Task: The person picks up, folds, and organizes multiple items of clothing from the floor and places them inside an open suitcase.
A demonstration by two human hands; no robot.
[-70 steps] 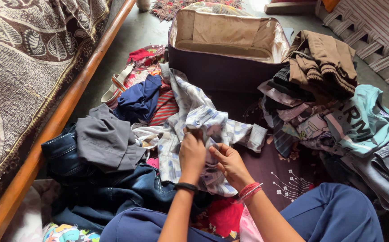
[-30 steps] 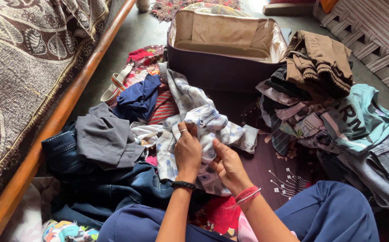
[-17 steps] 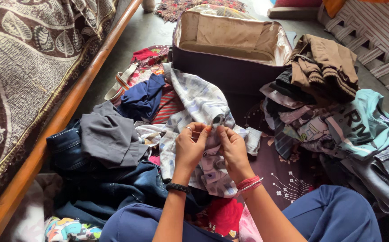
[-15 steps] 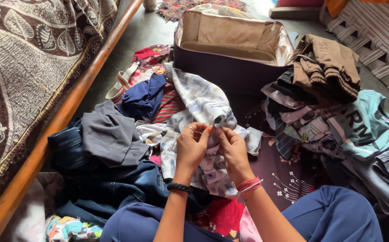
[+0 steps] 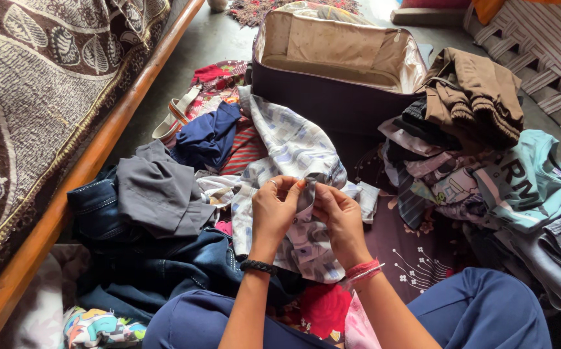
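Both hands pinch the checked shirt (image 5: 293, 145): left hand (image 5: 273, 210) and right hand (image 5: 340, 216) grip one fold together. Shirt runs near to far toward the open suitcase (image 5: 332, 97); clothes piles crowd left and right.

A white shirt (image 5: 293, 148) with blue-grey checks is showing beside a grey garment (image 5: 154, 194), dark blue jeans (image 5: 164, 265) and a navy top (image 5: 206, 136). The suitcase (image 5: 332, 97) is showing purple outside, tan inside; a teal tee (image 5: 526, 181) is lying right.

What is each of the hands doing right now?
Left hand: closed, pinching the checked shirt.
Right hand: closed, pinching the same shirt.
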